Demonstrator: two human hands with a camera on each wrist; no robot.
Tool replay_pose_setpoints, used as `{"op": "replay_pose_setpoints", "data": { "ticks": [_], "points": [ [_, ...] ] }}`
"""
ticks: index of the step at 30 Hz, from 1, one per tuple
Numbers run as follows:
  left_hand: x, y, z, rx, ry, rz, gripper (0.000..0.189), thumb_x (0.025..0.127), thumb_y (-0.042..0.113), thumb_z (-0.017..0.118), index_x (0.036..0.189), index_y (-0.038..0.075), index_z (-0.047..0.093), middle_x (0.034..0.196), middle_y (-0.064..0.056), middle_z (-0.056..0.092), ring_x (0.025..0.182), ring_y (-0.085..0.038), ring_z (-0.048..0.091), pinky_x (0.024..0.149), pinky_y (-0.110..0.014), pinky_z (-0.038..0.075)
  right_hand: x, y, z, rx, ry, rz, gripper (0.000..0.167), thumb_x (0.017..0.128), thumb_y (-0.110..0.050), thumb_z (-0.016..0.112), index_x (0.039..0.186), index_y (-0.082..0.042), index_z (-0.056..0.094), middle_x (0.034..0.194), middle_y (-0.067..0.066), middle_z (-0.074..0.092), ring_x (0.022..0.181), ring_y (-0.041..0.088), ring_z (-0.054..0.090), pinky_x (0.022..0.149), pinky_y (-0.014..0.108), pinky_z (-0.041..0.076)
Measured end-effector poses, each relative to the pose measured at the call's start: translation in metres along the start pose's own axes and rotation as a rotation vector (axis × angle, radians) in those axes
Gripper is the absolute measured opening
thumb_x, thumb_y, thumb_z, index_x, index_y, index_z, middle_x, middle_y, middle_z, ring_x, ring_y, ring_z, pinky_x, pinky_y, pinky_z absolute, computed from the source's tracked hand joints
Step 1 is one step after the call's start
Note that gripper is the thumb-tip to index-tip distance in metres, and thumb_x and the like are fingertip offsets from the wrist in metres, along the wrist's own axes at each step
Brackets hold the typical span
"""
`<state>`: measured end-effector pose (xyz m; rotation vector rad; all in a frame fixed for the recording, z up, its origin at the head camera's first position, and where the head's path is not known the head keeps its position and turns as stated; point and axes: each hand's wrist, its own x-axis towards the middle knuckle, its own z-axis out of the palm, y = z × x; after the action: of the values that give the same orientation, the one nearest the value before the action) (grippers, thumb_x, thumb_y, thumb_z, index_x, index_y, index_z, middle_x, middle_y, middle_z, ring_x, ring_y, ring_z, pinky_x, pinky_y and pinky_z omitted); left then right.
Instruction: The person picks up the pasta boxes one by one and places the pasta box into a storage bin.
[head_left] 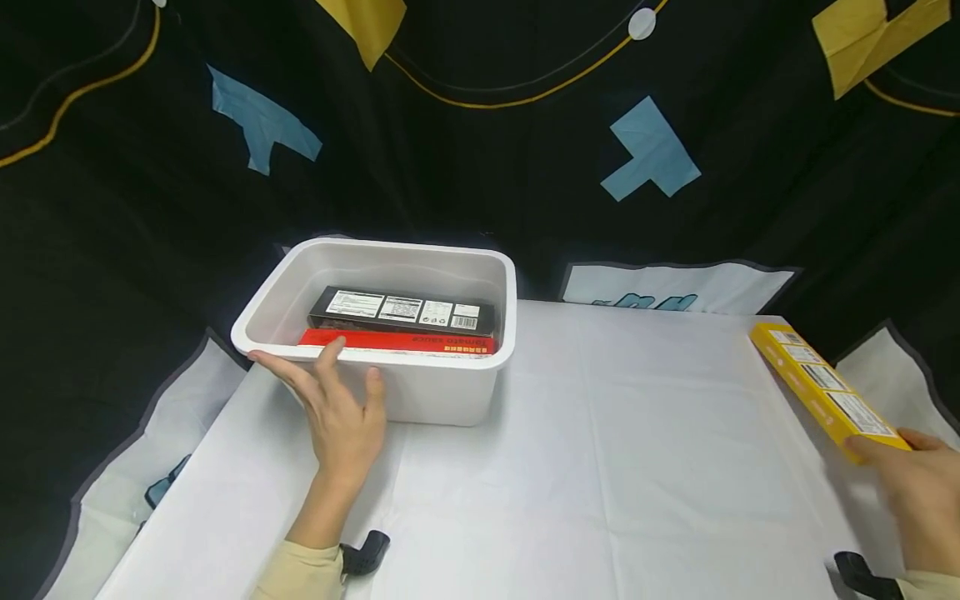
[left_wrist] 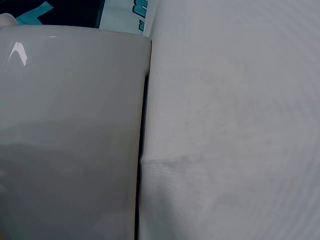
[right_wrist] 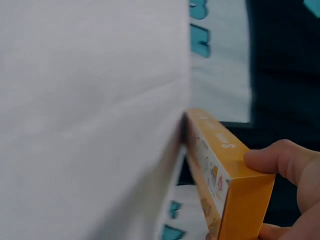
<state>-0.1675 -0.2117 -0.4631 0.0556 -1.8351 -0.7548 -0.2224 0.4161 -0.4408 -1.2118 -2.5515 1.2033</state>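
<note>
A white plastic bin (head_left: 442, 392) stands at the left of the white table. Inside it lie a black box (head_left: 405, 310) with white labels and a red box (head_left: 397, 340) marked "Tomato sauce". My left hand (head_left: 345, 421) rests against the bin's near side, fingers spread, their tips at the front rim. That hand is outside the left wrist view, where the bin's smooth wall (left_wrist: 70, 95) fills the left part. At the table's right edge my right hand (head_left: 918, 479) grips a long yellow box (head_left: 825, 387) by its near end. In the right wrist view the thumb presses on the yellow box (right_wrist: 245, 205).
A white cloth covers the table (head_left: 562, 467), whose right edge runs just beside the yellow box. Behind hangs a black curtain (head_left: 480, 167) with blue and yellow shapes. A white banner (head_left: 675, 283) with blue lettering hangs beyond the back edge.
</note>
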Motion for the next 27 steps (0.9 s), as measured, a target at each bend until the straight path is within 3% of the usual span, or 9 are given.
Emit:
{"op": "replay_pose_setpoints", "data": {
  "ticks": [2,5,7,9,14,17,21,24,27],
  "points": [
    [0.001,0.000,0.000,0.000,0.000,0.001,0.058,0.094,0.054,0.052,0.125,0.006,0.048,0.147,-0.045,-0.014,0.142,-0.048,-0.017,0.115,-0.052,-0.001,-0.006,-0.010,-0.005,0.010,0.014,-0.016,0.087,0.087,-0.029,0.070,0.154,-0.004,0.021,0.150,0.028,0.029,0.097,0.040,0.041,0.063,0.044,0.039],
    [0.002,0.000,-0.001,0.005,-0.006,0.001,0.058,0.094,0.055,0.051,0.125,0.007,0.047,0.147,-0.045,-0.014,0.141,-0.048,-0.017,0.115,-0.052,-0.002,-0.014,-0.022,-0.011,0.070,0.048,-0.074,0.082,0.088,-0.019,0.069,0.154,-0.004,0.023,0.151,0.028,0.028,0.096,0.035,0.042,0.084,0.039,0.049],
    [0.001,-0.001,-0.001,0.009,-0.009,0.000,0.058,0.094,0.056,0.050,0.125,0.007,0.047,0.147,-0.044,-0.014,0.141,-0.048,-0.017,0.115,-0.052,-0.001,-0.018,-0.028,-0.013,0.099,0.072,-0.124,0.077,0.089,-0.011,0.067,0.153,-0.002,0.025,0.150,0.028,0.028,0.099,0.033,0.042,0.099,0.039,0.045],
    [0.001,-0.001,-0.001,0.009,-0.010,-0.002,0.058,0.094,0.057,0.050,0.125,0.008,0.047,0.147,-0.044,-0.013,0.141,-0.048,-0.017,0.115,-0.052,-0.001,-0.023,-0.034,-0.015,0.124,0.086,-0.160,0.074,0.089,-0.006,0.065,0.152,-0.002,0.026,0.150,0.027,0.027,0.103,0.032,0.042,0.104,0.041,0.036],
    [0.000,-0.001,-0.001,0.003,-0.006,-0.005,0.059,0.094,0.057,0.050,0.125,0.007,0.047,0.147,-0.045,-0.014,0.141,-0.048,-0.017,0.115,-0.052,-0.001,-0.039,-0.048,-0.023,0.136,0.093,-0.224,0.067,0.091,-0.009,0.062,0.151,-0.010,0.032,0.137,0.018,0.037,0.109,0.030,0.040,0.106,0.040,0.034],
    [-0.001,0.000,-0.001,0.001,-0.001,-0.004,0.058,0.094,0.057,0.050,0.124,0.007,0.047,0.146,-0.045,-0.013,0.141,-0.048,-0.017,0.115,-0.052,-0.001,-0.049,-0.056,-0.029,0.174,0.081,-0.287,0.063,0.091,-0.011,0.064,0.148,-0.019,0.038,0.117,-0.005,0.043,0.103,0.019,0.041,0.106,0.038,0.033],
    [-0.001,0.000,-0.001,0.001,-0.001,-0.005,0.059,0.094,0.057,0.050,0.125,0.007,0.047,0.147,-0.046,-0.013,0.141,-0.048,-0.017,0.115,-0.052,-0.002,-0.063,-0.067,-0.036,0.229,0.063,-0.392,0.055,0.091,-0.010,0.065,0.137,-0.031,0.043,0.105,-0.028,0.032,0.099,0.007,0.039,0.105,0.031,0.034],
    [-0.001,0.000,-0.001,0.003,-0.003,-0.007,0.059,0.094,0.057,0.051,0.125,0.007,0.047,0.147,-0.045,-0.013,0.141,-0.049,-0.017,0.115,-0.052,-0.002,-0.074,-0.079,-0.039,0.280,0.064,-0.487,0.054,0.089,-0.005,0.067,0.131,-0.032,0.046,0.105,-0.027,0.035,0.100,0.005,0.040,0.102,0.024,0.035],
    [-0.001,-0.001,-0.001,0.006,-0.007,-0.005,0.059,0.093,0.057,0.050,0.125,0.007,0.047,0.147,-0.045,-0.013,0.141,-0.049,-0.017,0.114,-0.052,-0.003,-0.083,-0.092,-0.042,0.345,0.062,-0.586,0.053,0.086,0.001,0.069,0.125,-0.031,0.051,0.106,-0.025,0.042,0.095,0.001,0.042,0.086,0.010,0.039]
  ]
}}
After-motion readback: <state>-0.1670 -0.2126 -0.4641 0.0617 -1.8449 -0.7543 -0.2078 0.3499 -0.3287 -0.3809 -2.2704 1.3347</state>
